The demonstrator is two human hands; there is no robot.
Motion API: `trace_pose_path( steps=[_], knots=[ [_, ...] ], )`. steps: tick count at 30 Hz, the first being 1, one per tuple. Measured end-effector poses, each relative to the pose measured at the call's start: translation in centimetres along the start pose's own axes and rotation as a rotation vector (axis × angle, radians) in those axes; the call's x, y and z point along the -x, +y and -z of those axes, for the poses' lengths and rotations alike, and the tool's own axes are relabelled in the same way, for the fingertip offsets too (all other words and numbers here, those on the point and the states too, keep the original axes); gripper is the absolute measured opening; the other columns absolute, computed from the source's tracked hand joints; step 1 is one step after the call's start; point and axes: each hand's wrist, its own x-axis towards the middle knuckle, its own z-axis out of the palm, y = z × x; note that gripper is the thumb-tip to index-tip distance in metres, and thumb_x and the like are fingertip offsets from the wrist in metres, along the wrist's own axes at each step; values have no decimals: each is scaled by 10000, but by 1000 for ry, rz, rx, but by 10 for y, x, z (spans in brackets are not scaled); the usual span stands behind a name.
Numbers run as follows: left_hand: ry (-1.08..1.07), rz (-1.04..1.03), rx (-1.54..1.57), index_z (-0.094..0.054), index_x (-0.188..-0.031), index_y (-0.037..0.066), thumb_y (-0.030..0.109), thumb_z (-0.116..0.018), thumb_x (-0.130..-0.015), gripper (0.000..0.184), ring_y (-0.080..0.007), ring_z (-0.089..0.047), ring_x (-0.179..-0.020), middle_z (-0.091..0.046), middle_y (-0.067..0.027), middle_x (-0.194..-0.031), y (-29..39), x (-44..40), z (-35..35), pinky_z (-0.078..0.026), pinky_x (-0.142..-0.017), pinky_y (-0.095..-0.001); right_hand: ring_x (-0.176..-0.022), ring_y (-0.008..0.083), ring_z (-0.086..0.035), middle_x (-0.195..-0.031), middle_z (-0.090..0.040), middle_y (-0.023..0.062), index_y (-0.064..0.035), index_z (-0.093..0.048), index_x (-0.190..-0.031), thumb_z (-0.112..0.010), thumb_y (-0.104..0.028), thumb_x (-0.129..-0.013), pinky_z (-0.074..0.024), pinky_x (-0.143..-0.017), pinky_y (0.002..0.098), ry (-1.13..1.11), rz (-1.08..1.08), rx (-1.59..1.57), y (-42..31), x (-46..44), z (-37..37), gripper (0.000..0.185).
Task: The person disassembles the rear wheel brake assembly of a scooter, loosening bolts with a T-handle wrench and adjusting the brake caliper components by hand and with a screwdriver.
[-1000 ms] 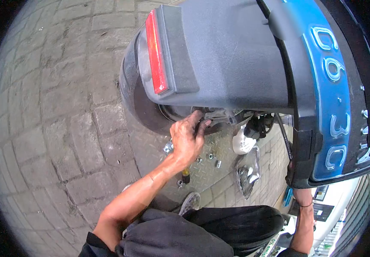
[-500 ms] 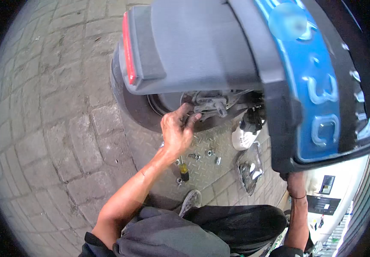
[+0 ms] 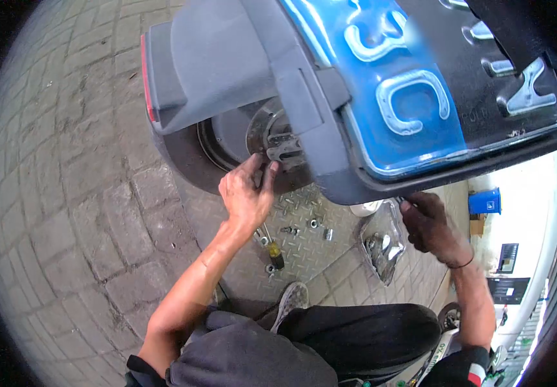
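Note:
My left hand (image 3: 247, 193) is at the wheel hub (image 3: 269, 138), its thumb and fingertips close together at the metal part there; what they hold, if anything, is too small to tell. My right hand (image 3: 430, 226) is closed beside the lower edge of the plate frame (image 3: 381, 187), fingertips pinched on something I cannot make out. Above it is a blue and black licence plate (image 3: 414, 97) on the grey rear fender (image 3: 217, 58). The dark tire (image 3: 185, 151) shows under the fender. Below my left hand, a yellow and black screwdriver (image 3: 276, 255) lies on the metal floor plate (image 3: 304, 255).
Several sockets and small metal parts (image 3: 328, 234) lie on the floor plate. A clear plastic tray with parts (image 3: 381, 248) is to their right. Grey paving (image 3: 85, 193) spans the left. A blue bin (image 3: 485, 201) stands by the white wall at the right.
The fender and licence plate have shifted left in view, exposing more of the hub. My right hand has come out from behind the plate frame. My left hand stays at the wheel.

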Motion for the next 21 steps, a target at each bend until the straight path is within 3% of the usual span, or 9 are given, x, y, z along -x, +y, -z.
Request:
trace_pose_path(
  steps=[4,7,8,9,11,14,16,18,21],
  knots=[
    [-3,56,-56,-697,-937,47,274,-718,-838,248,-349,-629,-601,-610,-146,-614,7,6,-1,-478,-606,-417,-483,50,-334,-619,-366,-63,-91,-474,-862,-521,-297,-1039,-264,-401,219,-84,-94,-29,-20,-5,16,276],
    [34,190,276,-687,-936,-35,171,-696,-789,254,-244,-662,-648,-671,-136,-679,20,5,-14,-509,-663,-406,-494,61,-401,-632,-446,-48,-83,-569,-935,-548,-268,-1023,-303,-401,227,-129,-175,-7,-32,-6,29,206],
    [28,187,275,-687,-936,-35,171,-696,-789,254,-244,-662,-648,-671,-136,-679,12,5,-14,-509,-663,-406,-532,53,-400,-642,-483,-21,-83,-578,-1151,-527,-256,-1028,-341,-460,246,-153,-194,95,-46,-8,34,218],
    [-129,244,307,-678,-988,-39,169,-688,-858,245,-207,-640,-762,-684,-104,-808,-3,6,-13,-500,-755,-362,-569,46,-399,-651,-520,7,-83,-586,-1367,-505,-244,-1034,-379,-518,265,-176,-215,194,-52,-12,40,379],
    [-182,205,331,-673,-1043,-52,187,-685,-919,270,-136,-599,-783,-684,-53,-852,-20,8,-22,-486,-753,-295,-658,107,-519,-753,-612,82,-80,-606,-1340,-515,-231,-1031,-448,-623,304,-204,177,368,-40,-24,48,356],
    [-188,96,320,-675,-1083,-55,210,-694,-945,299,-88,-546,-745,-654,-6,-831,-45,8,-30,-451,-686,-255,-838,181,-610,-952,-694,183,-72,-613,-1327,-528,-195,-1021,-482,-774,338,-161,71,299,-43,-19,39,340],
    [-178,47,289,-678,-1072,-50,217,-698,-945,296,-79,-521,-715,-625,10,-798,-48,6,-27,-428,-643,-250,-860,194,-629,-1045,-702,203,-57,-616,-1317,-538,-171,-1016,-496,-800,353,-34,74,196,-14,-7,26,331],
    [-285,139,193,-669,-1039,-48,193,-676,-958,255,-85,-534,-769,-630,3,-824,-40,4,-17,-442,-702,-256,-1002,203,-662,-1130,-701,195,-8,-591,-1330,-543,-140,-1016,-501,-889,369,97,62,31,18,12,8,344],
    [-325,225,300,-660,-1040,-45,188,-660,-969,243,-79,-530,-772,-628,14,-816,-26,1,-9,-438,-707,-254,-857,155,-602,-970,-686,89,12,-522,-1396,-512,-165,-1037,-493,-794,333,290,169,-117,76,52,-36,400]
  ],
)
